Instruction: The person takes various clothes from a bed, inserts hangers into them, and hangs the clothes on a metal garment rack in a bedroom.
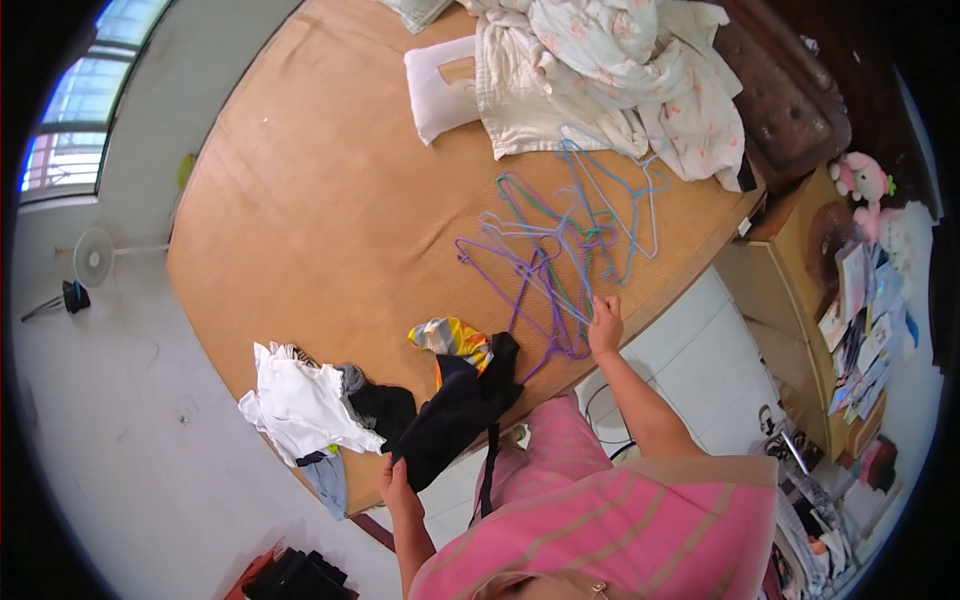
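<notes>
Across the tan, ridged bed (330, 200), thin, angular hangers (560, 238) tangle right of centre. Below, a limp black cloth garment (455, 410) hangs pinched in the left hand (397, 478); the right hand (604, 326) curls beside the hangers, its grip unclear.

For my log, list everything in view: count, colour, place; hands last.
Bed: one, tan, centre
Hangers: several, purple, blue, green, bed's right
Dark garment: one, black, bed's near edge
Patterned cloth: one, yellow-orange, by dark garment
White garment: one, white, near left
Other clothes: unclear, black and blue-grey, left pile
Pillow: one, white, far side
Bedding: unclear, floral white, far right
Window: one, pale, left
Cabinet: one, tan, right
Papers: many, mixed, right
Plush toys: unclear, pink, right
Dark bundle: unclear, black, lower left
Worn garment: one, pink, bottom
Left hand: one, holding dark garment
Right hand: one, at hangers
</notes>
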`<act>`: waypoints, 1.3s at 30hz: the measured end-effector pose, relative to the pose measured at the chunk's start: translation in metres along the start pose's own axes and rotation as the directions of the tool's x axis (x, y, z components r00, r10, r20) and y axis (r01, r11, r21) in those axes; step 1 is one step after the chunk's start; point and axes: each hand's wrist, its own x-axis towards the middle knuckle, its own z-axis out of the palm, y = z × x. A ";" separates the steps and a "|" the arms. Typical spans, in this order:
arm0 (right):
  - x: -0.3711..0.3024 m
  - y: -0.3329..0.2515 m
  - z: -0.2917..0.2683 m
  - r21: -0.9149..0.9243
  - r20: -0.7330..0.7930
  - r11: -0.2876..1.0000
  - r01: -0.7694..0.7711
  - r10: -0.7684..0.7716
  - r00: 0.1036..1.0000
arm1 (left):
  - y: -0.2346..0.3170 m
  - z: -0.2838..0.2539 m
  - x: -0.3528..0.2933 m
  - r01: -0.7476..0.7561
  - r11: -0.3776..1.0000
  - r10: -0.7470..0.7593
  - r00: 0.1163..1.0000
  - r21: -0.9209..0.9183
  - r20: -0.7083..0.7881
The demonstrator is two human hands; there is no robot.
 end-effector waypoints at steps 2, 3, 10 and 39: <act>0.003 -0.026 -0.017 0.046 -0.016 0.997 0.068 -0.068 0.998 | -0.002 -0.006 -0.001 -0.085 0.995 0.082 0.995 -0.058 -0.055; 0.005 -0.040 -0.027 0.057 -0.012 0.990 0.126 -0.126 0.992 | 0.001 -0.009 -0.002 -0.096 0.993 0.092 0.994 -0.068 -0.058; -0.031 -0.131 -0.108 0.252 -0.266 0.897 0.363 -0.296 0.917 | 0.034 -0.049 -0.013 -0.345 0.922 0.347 0.938 -0.175 -0.018; -0.029 -0.217 -0.072 -0.048 0.239 0.880 0.473 -0.449 0.861 | 0.048 -0.154 -0.026 -0.567 0.811 0.568 0.822 -0.145 -0.037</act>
